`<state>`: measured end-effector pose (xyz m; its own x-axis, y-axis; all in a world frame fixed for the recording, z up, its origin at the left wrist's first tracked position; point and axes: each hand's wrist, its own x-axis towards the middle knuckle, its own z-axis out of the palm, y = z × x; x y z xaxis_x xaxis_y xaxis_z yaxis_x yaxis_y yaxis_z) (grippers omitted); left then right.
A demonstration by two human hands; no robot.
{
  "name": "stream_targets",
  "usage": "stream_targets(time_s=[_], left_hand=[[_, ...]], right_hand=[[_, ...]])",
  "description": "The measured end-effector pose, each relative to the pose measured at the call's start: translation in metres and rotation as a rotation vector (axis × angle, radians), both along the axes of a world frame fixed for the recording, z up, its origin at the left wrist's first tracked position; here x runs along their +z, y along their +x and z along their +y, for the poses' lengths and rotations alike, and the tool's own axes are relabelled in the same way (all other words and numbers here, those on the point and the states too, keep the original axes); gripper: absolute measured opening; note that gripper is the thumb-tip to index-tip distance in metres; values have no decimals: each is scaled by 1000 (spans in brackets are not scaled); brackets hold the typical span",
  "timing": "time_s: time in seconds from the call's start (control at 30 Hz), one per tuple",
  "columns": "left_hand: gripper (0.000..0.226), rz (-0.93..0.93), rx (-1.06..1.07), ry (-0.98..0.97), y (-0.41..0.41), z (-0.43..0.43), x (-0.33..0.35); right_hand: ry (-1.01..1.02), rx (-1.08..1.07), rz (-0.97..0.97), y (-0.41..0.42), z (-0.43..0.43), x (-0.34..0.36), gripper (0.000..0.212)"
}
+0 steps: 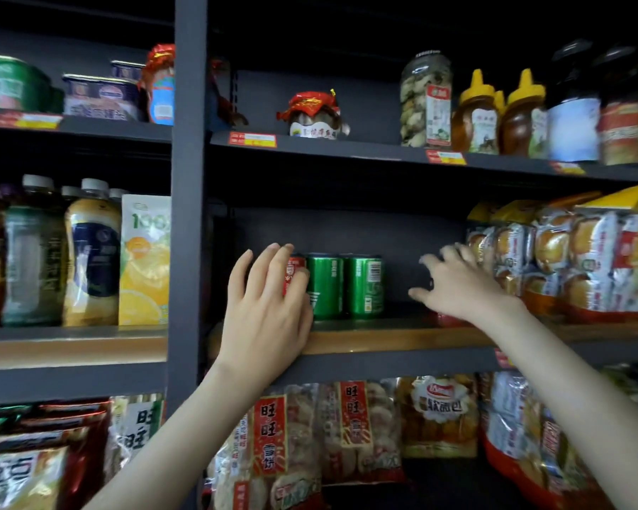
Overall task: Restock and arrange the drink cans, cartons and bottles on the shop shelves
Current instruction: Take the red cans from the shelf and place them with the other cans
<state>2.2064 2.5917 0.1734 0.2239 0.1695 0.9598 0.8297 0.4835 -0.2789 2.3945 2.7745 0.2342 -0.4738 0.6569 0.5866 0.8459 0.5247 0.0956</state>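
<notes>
Reaches up to the middle shelf [383,340] with both bare arms. Grips the red can [292,271] in the left hand [269,300]: thumb laid across the front, the other fingers curled round the can's left side, so that only a strip of red shows between them. Has that can upright at the left end of a short row, touching the nearer of two green cans [325,287], which stand side by side toward the back of the shelf.

Holds the right hand [461,285] in the gap between the green cans and the bread packs [568,259], fingers spread apart and bent, blurred, pinching nothing that shows. Cannot tell whether the fingertips touch the nearest pack.

Faces, in the bay to the left, a line of bottles [91,259] with a juice carton [144,259] at its right end, against the dark post. Looks up at jars [426,101] and yellow-capped honey bottles [476,115] on the shelf above, and down at snack bags [350,428] on the shelf below.
</notes>
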Motion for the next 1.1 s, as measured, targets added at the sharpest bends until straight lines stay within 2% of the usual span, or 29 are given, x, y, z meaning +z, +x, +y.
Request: stream_targets(time_s=[0.07,0.13,0.23,0.33,0.53,0.7,0.83,1.0,1.1], left_hand=[[26,0,-7,-17,2,4,2],[26,2,-13,-17,1,4,3],[25,7,-10,-8,-4,-3,0],[27,-5,31,-24,-11,-13,-2],[27,44,17,35,-23,-41,1],[31,93,45,70,-42,-70,8],[32,169,51,-103,-67,-88,9],[45,274,59,-295,-91,-108,10],[49,296,80,-346,-98,-111,12]], right_hand=[[26,89,6,4,6,-1,62],[9,192,146,9,8,-1,72],[-81,182,318,15,14,1,81],[-200,265,428,18,19,1,64],[-72,546,533,1,-16,-5,53],[-206,841,524,-36,-61,4,46],[-264,960,450,-83,-87,7,45],[-276,1067,370,-139,-105,5,46],[-221,1101,215,-159,-107,11,53]])
